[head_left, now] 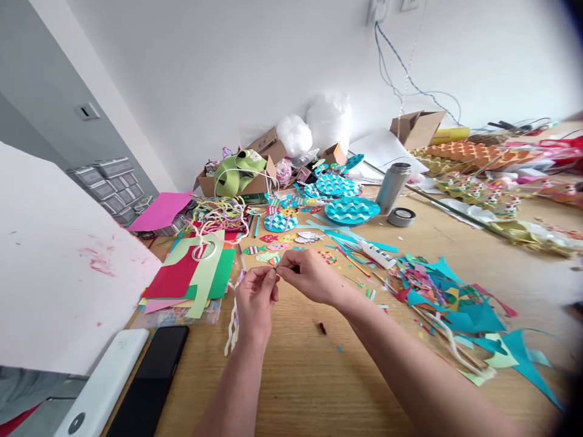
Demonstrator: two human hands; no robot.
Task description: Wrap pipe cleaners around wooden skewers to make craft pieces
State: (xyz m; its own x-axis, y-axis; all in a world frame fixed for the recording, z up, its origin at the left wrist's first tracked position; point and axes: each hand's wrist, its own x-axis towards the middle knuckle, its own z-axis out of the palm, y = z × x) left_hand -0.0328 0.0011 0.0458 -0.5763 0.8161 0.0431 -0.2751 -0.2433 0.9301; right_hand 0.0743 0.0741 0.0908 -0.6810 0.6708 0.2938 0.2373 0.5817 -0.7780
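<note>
- While both bare hands meet over a wooden table (296,388), the left hand (257,297) and right hand (307,276) pinch narrowly, thumb against finger, fingertips nearly touching.
- Between those fingertips, raised above the tabletop, is a tiny dark object (276,269); it is too small and too covered to identify.
- Just beyond the hands lie colourful paper fish (277,247), some striped, some spotted.
- Beside the left wrist hang or lie wavy pale cords (231,328); which of the two, I cannot tell.
- Below the right hand, on bare wood, sits a small dark red scrap (322,328).
- To the left, red, green and pink paper sheets (168,276) overlap, with a black phone (148,382) nearer the viewer.
- Farther back are turquoise discs (351,210) with wavy ridges, near an upright metal flask (393,188) whose lid (401,216) rests beside it.
- On the right, a white glue bottle (377,255) lies on its side near heaped paper offcuts (478,312), mostly turquoise.
</note>
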